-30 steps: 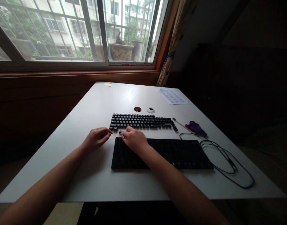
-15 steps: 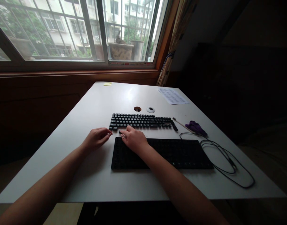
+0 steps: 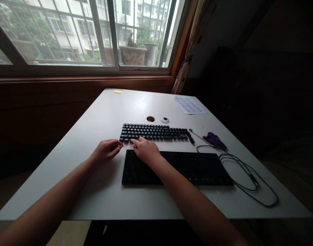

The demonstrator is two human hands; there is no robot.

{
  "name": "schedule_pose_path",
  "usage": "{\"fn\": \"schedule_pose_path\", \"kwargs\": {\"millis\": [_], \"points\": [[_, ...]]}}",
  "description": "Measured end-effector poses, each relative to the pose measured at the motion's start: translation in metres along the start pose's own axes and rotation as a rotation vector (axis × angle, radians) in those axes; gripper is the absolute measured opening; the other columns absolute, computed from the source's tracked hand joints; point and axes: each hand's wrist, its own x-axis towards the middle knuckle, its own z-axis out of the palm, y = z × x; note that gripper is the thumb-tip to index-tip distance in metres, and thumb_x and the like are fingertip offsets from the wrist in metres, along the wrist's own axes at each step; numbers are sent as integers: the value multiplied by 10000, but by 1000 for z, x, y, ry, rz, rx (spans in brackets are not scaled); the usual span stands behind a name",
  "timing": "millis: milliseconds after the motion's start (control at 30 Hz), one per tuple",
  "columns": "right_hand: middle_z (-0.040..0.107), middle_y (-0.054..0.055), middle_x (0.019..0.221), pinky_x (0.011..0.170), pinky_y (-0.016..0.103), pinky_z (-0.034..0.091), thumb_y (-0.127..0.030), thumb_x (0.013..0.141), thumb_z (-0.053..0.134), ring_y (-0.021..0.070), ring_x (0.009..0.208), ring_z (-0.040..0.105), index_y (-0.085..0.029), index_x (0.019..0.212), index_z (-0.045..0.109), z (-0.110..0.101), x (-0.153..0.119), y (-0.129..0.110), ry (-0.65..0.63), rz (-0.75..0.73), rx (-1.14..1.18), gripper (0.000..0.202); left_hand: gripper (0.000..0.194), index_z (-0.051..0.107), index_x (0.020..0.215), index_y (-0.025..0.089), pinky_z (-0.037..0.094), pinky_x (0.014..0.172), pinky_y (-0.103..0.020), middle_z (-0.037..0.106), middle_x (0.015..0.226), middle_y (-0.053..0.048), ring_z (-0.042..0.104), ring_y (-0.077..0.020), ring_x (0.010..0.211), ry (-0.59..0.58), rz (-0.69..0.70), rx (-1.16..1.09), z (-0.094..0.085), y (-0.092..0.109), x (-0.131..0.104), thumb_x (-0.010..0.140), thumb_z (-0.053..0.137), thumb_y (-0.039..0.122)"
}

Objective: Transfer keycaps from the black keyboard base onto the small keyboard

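Note:
My right hand point(image 3: 146, 149) reaches over a dark flat keyboard base point(image 3: 197, 167). Its fingertips are on a small black keycap point(image 3: 131, 140) at the front row of laid-out keycaps point(image 3: 146, 131), and the fingers partly hide it. A ring shows on this hand. My left hand point(image 3: 108, 149) rests on the table just left of the rows, fingers curled and tips close together, with nothing visible in them. Close by its fingertips lie two loose front-row keycaps point(image 3: 123, 140). What lies under my right palm is hidden.
A thin stick-like brush point(image 3: 199, 136) and a purple cloth point(image 3: 213, 140) lie to the right. A black cable point(image 3: 251, 172) loops beside the base. Farther back are a cable hole point(image 3: 150, 119), a round cover point(image 3: 165, 120), printed paper point(image 3: 189, 105) and a yellow note point(image 3: 117, 91) on the white table point(image 3: 95, 119).
My right fingers have moved the keycap slightly away from me, from a gap before the rows up to the front row. My left hand stays nearly still.

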Motion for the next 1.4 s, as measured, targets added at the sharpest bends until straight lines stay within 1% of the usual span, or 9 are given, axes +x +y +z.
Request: {"fn": "schedule_pose_path", "kwargs": {"millis": [133,300,500,633,800,933,1033,1200,1400], "points": [[620,43,1166,767,329,495,-411,985,357,217,897,659,-384,1377,489,0,1,1,6,-9,6,415,237,691,918,142,403,570,-190,668,763,-30,511,-87,561,-10,0,9,0,0,0,909,520,305],[623,49,1189,804,333,483,-412,989,348,219,946,652,-398,1406,454,2,2,0,-29,-7,12,430,238,692,927,142,408,577,-190,672,766,-30,518,-89,568,-7,8,17,1,-2,0,911,523,309],[636,32,1157,753,339,491,-423,979,355,222,888,660,-410,1395,455,5,3,1,-1,-13,-10,428,227,687,926,152,405,577,-193,661,743,-17,515,-87,559,3,-3,39,2,-4,0,906,521,305],[644,28,1133,736,335,493,-420,974,369,226,881,663,-405,1375,475,5,2,1,20,-13,-5,415,239,669,1036,171,400,571,-193,630,681,10,502,-87,530,15,-6,126,7,-7,0,906,506,289],[634,50,1163,776,336,488,-419,986,350,224,931,657,-397,1400,452,4,1,-1,-9,1,0,427,390,561,1298,216,440,605,-221,702,815,-23,585,-121,573,-36,-8,338,18,-11,1,923,475,274],[631,49,1171,783,341,490,-417,987,351,226,940,656,-407,1406,444,3,1,-2,-12,6,4,429,438,499,1369,222,496,667,-260,735,1006,-71,687,-184,729,-61,-15,457,25,-14,0,938,452,287],[634,51,1165,787,339,491,-414,990,349,226,936,658,-403,1403,455,2,1,-2,-8,10,10,427,461,461,1404,242,526,710,-286,721,1116,-82,712,-218,838,-81,-35,498,28,-15,-1,948,442,308],[638,50,1158,785,333,493,-408,982,378,227,938,660,-397,1398,465,0,0,-2,-3,6,23,425,483,441,1426,267,544,766,-313,710,1154,-80,716,-231,896,-120,-63,521,28,-17,1,945,442,310],[639,52,1156,775,327,497,-409,989,362,224,933,663,-397,1395,470,-3,-1,-3,-11,12,13,420,486,458,1419,257,543,747,-298,724,1108,-89,719,-226,857,-124,-62,522,29,-19,1,936,456,313]]}}
